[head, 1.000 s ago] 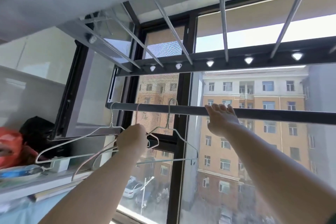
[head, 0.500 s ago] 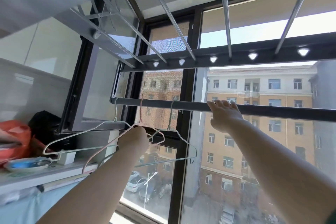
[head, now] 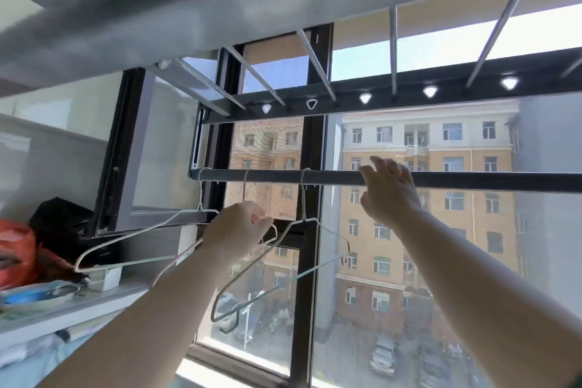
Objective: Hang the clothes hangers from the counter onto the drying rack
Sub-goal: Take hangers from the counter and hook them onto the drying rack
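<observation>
Since the earlier frames the view had dropped so that the near rack beam (head: 220, 9) filled twelve o'clock, the right hand (head: 389, 195) had loosened on the rod, and the pale hanger (head: 283, 285) had swung to hang steeply askew. Nearest, both forearms reached up from six o'clock. At nine o'clock the surface (head: 94, 302) carried a blue bowl (head: 34, 293) and a red bag (head: 15, 249); no hangers showed on the visible part of it. Farther out, the left hand (head: 239, 230) had its fingers curled tight on the wire of the pink hanger (head: 245, 186), just under its neck, and the pale hanger's shoulder passed just beside those knuckles. The right hand's fingers were spread apart and laid against the hanging rod (head: 488, 181), gripping nothing. All three hangers were hooked over that rod: the white hanger (head: 141, 233) close to the rod's end at nine o'clock, the pink one next, the pale one toward three o'clock. Beyond stood the window frame and the buildings outside. The hanging looked nearly finished, but risks remained. A downward or sideways tug by the left hand could lift the pink hook off, or snag the pale wire crossing beside it and drag both down. The white hook sat near the rod's end, so a jolt might slide it off.
</observation>
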Available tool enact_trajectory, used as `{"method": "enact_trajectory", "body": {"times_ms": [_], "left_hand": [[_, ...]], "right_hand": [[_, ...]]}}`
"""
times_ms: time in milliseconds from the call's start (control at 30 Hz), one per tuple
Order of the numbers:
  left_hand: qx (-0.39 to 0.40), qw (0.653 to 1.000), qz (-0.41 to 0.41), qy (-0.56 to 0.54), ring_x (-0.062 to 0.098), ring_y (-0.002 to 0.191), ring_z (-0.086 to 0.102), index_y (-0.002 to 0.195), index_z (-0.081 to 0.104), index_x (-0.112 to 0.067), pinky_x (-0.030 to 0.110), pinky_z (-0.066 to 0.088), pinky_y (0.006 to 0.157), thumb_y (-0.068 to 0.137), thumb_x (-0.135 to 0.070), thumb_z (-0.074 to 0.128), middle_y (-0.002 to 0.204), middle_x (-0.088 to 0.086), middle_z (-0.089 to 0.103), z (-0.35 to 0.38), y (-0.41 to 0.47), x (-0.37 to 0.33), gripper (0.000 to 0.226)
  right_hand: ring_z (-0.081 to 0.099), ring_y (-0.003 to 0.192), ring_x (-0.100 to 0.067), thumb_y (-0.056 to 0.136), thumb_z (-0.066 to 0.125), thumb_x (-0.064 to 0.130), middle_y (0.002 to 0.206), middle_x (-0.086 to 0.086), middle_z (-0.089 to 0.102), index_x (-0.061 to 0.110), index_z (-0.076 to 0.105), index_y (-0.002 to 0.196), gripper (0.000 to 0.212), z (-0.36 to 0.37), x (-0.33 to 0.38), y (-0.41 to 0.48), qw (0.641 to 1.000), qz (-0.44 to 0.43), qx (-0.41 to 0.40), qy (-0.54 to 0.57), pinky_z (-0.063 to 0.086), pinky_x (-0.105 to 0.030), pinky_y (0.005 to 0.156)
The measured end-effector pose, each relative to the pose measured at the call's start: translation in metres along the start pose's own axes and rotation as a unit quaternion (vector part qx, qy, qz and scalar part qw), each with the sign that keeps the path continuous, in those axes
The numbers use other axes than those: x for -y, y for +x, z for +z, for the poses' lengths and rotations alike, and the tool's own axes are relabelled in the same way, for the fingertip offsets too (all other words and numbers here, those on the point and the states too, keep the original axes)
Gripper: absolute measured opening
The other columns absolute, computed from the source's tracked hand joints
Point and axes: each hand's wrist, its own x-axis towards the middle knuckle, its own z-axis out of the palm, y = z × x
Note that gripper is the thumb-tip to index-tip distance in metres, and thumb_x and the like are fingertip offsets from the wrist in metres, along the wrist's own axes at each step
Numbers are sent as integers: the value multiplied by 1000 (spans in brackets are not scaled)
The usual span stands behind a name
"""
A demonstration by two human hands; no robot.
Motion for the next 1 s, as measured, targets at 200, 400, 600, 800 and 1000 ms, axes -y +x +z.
{"method": "enact_trajectory", "body": {"times_ms": [200,400,600,800,1000], "left_hand": [[5,992,95,-79,14,79,60,104,65,-10,22,46,66,93,-22,48,95,4,69,12,-25,-21,24],[114,975,150,-122,7,69,61,98,66,-11,22,50,72,89,-15,55,65,-18,56,39,-57,-37,15],[185,956,141,-177,4,59,59,72,56,-29,8,46,55,88,-10,56,62,-9,61,52,-114,-78,25],[257,928,146,-225,1,53,59,89,65,-13,9,44,47,87,-10,57,62,-11,61,83,-183,-171,9],[299,891,187,-287,-5,39,55,87,68,-19,4,37,45,89,-11,54,53,-16,56,122,-274,-328,16]], "right_hand": [[41,127,-22,95,39,16,138,-5,45,14,40,134,39,2,-12,-47,997,11,67,-38,30,-36,107],[52,118,-26,96,38,12,134,-11,51,12,45,131,36,2,-45,-100,973,75,217,-17,45,-33,92],[53,117,-26,94,39,11,131,-11,54,12,50,128,36,-18,-92,-165,960,115,253,-10,46,-32,92],[52,117,-28,96,34,12,133,-14,51,11,45,131,37,-68,-177,-264,945,172,275,-23,45,-34,92],[50,119,-26,95,37,16,134,-8,51,18,50,128,36,-150,-279,-401,902,293,318,2,41,-30,95]]}}
